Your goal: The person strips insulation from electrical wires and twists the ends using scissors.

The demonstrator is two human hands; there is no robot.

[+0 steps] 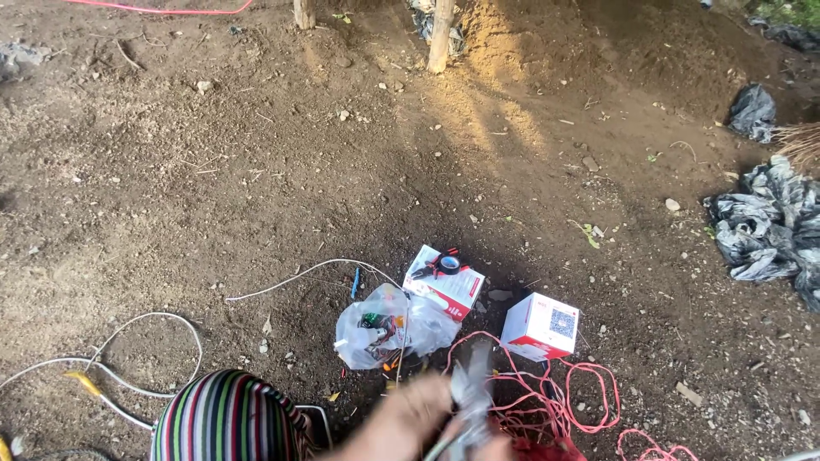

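My left hand is blurred at the bottom centre, its fingers closed around a grey tool-like object and a pale cable end. A sliver of my right hand shows at the bottom edge beside it; its grip is unclear. A striped fabric covers a limb to the left of the hands. Just beyond the hands lie a clear plastic bag of small parts, a tangle of red wire and two white-and-red boxes, the nearer-left box carrying a tape roll and red-handled pliers.
Bare dirt ground all around. White cable loops at the lower left. A small blue stick lies by the bag. Crumpled black plastic sheets sit at the right. Two wooden posts stand at the top, with a red cord at the top left.
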